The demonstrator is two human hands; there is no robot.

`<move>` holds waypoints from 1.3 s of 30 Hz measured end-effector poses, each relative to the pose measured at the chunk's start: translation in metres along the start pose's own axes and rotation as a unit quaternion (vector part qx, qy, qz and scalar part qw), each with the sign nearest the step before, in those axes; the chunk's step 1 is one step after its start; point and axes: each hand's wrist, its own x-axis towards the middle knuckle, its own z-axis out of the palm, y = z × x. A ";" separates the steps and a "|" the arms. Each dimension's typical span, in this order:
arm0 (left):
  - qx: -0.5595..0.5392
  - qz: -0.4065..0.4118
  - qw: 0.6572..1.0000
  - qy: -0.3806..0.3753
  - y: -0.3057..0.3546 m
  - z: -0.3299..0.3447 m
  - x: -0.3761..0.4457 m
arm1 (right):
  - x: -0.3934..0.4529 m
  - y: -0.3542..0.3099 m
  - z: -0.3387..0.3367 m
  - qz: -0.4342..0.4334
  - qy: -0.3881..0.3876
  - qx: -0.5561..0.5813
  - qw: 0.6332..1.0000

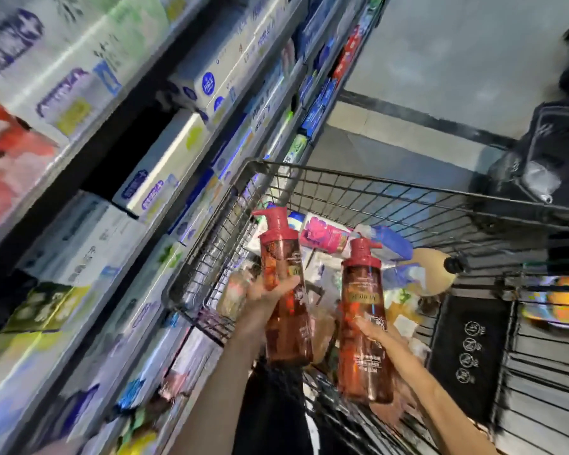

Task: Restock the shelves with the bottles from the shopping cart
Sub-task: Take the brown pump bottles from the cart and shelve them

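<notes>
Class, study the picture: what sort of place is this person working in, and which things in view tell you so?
Most likely a shop aisle, a supermarket or drugstore. Long shelves packed with boxed goods run along one side, a wire shopping cart full of mixed products stands beside them, and each hand holds a red pump bottle above it.

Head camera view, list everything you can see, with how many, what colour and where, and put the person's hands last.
Pump bottles: two, red-orange with red pumps, held up over the cart, one in each hand.
Shopping cart: one, black wire, centre and right, part filled.
Goods in the cart: several, pink, blue and white packs plus a tan bottle with a black cap; blurred, count unclear.
Shelves: several tiers on the left, grey edges, packed with white, blue, green and red boxes and packs.
Dark bag: one, black, upper right beside the cart.
Floor: grey, top right.
Left hand: grips the left bottle.
Right hand: grips the right bottle.
</notes>
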 end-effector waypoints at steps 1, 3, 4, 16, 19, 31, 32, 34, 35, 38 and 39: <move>-0.011 0.010 1.000 0.006 -0.005 0.000 -0.009 | -0.005 0.000 -0.003 -0.006 -0.010 0.005 1.000; -0.031 0.027 0.999 0.031 -0.014 0.002 -0.027 | -0.014 -0.003 -0.006 -0.026 -0.027 0.006 0.999; -0.041 0.035 0.998 0.044 -0.016 0.005 -0.038 | -0.020 -0.005 -0.007 -0.038 -0.036 -0.003 0.999; -0.225 0.137 0.957 0.121 -0.026 -0.008 -0.173 | -0.078 -0.046 0.041 -0.074 -0.231 -0.065 0.968; -0.242 0.151 0.946 0.154 -0.037 -0.029 -0.211 | -0.090 -0.045 0.074 -0.087 -0.287 -0.091 0.950; -0.309 0.224 0.865 0.327 -0.118 -0.121 -0.395 | -0.203 0.026 0.218 -0.095 -0.444 -0.196 0.869; -0.311 0.230 0.859 0.335 -0.127 -0.127 -0.410 | -0.217 0.035 0.226 -0.088 -0.456 -0.197 0.863; -0.305 0.238 0.854 0.348 -0.145 -0.138 -0.438 | -0.241 0.055 0.238 -0.082 -0.472 -0.195 0.856; -0.298 0.238 0.854 0.353 -0.155 -0.144 -0.450 | -0.250 0.065 0.242 -0.081 -0.480 -0.196 0.851; -0.287 0.238 0.853 0.365 -0.182 -0.157 -0.481 | -0.274 0.093 0.253 -0.082 -0.494 -0.205 0.841; -0.285 0.239 0.853 0.365 -0.188 -0.161 -0.489 | -0.282 0.100 0.257 -0.082 -0.496 -0.209 0.839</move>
